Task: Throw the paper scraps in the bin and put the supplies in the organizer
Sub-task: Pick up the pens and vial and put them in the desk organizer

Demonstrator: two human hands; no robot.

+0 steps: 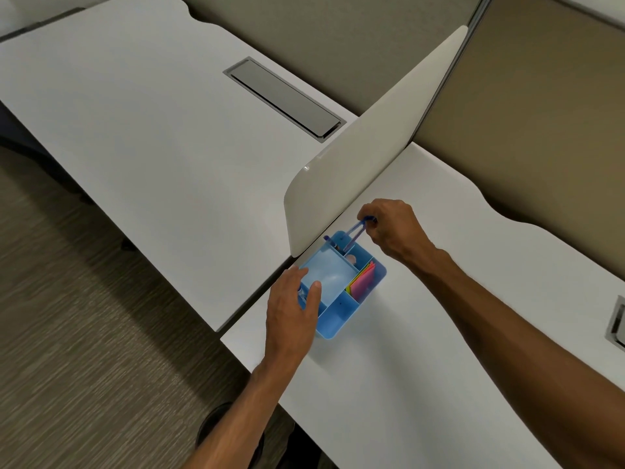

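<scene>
A light blue organizer (338,324) with several compartments stands on the white desk next to the divider panel. Coloured paper sheets (363,280) stand in its right slot. My right hand (394,231) pinches the tops of blue pens (353,235), whose lower ends sit in the organizer's far compartment. My left hand (294,313) rests against the organizer's left side, fingers over its rim, with a small clear item partly hidden beneath them. No bin or paper scraps are in view.
A white divider panel (365,157) rises just behind the organizer. A grey cable hatch (284,96) lies in the neighbouring desk on the left. Another hatch (617,321) shows at the right edge. Carpet floor (84,333) lies lower left.
</scene>
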